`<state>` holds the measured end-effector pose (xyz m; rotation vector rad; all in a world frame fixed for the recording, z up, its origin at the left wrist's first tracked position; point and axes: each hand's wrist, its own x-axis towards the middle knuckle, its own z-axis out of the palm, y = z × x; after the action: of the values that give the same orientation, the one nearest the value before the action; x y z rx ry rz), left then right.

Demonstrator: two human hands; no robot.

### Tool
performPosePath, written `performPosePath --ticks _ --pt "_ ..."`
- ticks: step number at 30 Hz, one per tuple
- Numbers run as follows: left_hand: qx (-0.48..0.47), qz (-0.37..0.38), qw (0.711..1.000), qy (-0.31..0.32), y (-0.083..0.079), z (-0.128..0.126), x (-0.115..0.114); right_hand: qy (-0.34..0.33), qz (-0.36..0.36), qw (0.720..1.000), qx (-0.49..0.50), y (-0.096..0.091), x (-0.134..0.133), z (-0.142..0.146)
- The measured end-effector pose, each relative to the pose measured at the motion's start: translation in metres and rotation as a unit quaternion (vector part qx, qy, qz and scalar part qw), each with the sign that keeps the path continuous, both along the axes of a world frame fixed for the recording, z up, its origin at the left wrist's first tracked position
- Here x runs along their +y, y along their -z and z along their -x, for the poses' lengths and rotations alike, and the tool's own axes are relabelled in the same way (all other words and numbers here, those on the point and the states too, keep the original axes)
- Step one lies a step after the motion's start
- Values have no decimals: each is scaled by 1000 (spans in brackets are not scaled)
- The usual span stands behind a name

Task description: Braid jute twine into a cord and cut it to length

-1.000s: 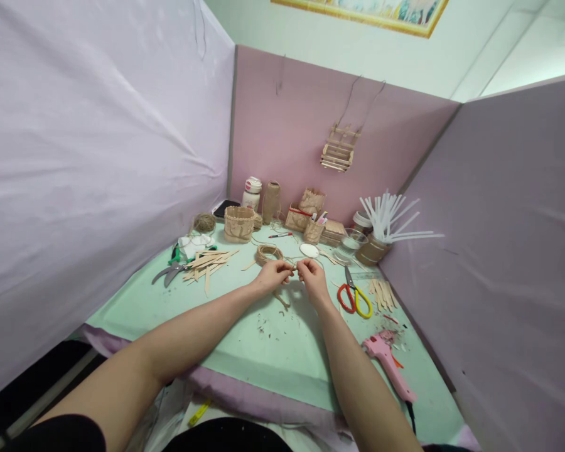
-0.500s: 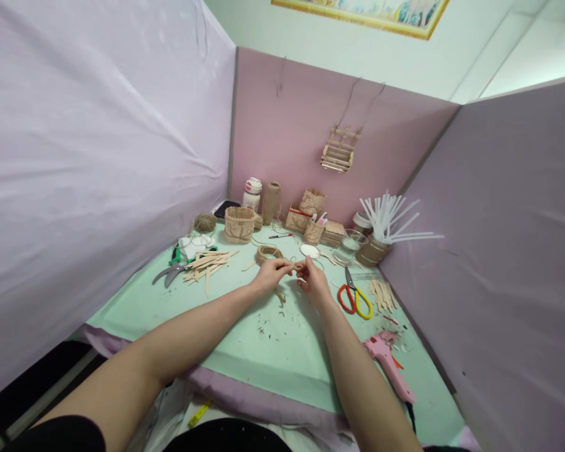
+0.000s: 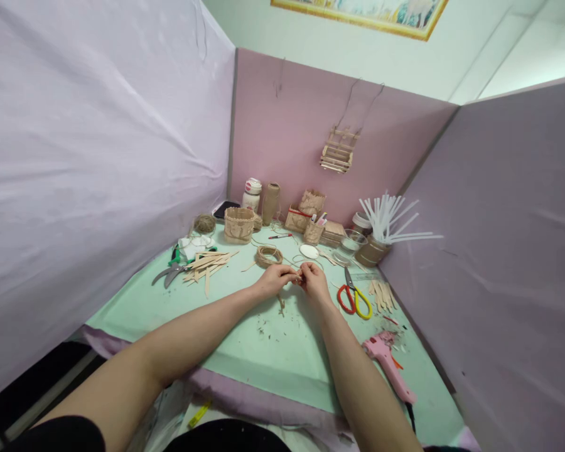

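Observation:
My left hand (image 3: 279,278) and my right hand (image 3: 313,282) meet above the middle of the table, fingertips pinched together. Between them is a piece of brown jute twine, mostly covered by the fingers. A darker twine end (image 3: 281,304) shows below my left hand; whether it belongs to the held piece I cannot tell. Just beyond my left hand lies a coil of jute cord (image 3: 269,255). A white round disc (image 3: 309,252) is behind my right hand, with thin twine curling beside it.
On the right lie red-and-yellow-handled scissors (image 3: 353,297), wooden sticks (image 3: 382,295) and a pink glue gun (image 3: 390,367). Pruning shears (image 3: 169,274) and a stick pile (image 3: 207,265) are left. Behind stand a twine-trimmed basket (image 3: 238,226), a water bowl (image 3: 349,246) and a pot of glue sticks (image 3: 374,251).
My hands have drawn closer together and slightly down. My right fingers have curled in, and the small brown loop seen between the fingertips is now mostly hidden.

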<state>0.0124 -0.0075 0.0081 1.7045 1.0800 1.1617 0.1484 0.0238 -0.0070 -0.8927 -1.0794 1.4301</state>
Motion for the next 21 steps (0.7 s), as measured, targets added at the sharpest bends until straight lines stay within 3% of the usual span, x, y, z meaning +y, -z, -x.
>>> performPosePath --ticks 12,17,21 --pt "-11 -25 999 22 -2 0 -2 -34 145 982 117 -3 -4 3" --pt "-21 -39 999 27 -2 0 -3 -51 149 981 109 -5 -3 3" --pt "-13 -43 999 5 -2 0 -3 -31 131 990 49 -5 -3 1"
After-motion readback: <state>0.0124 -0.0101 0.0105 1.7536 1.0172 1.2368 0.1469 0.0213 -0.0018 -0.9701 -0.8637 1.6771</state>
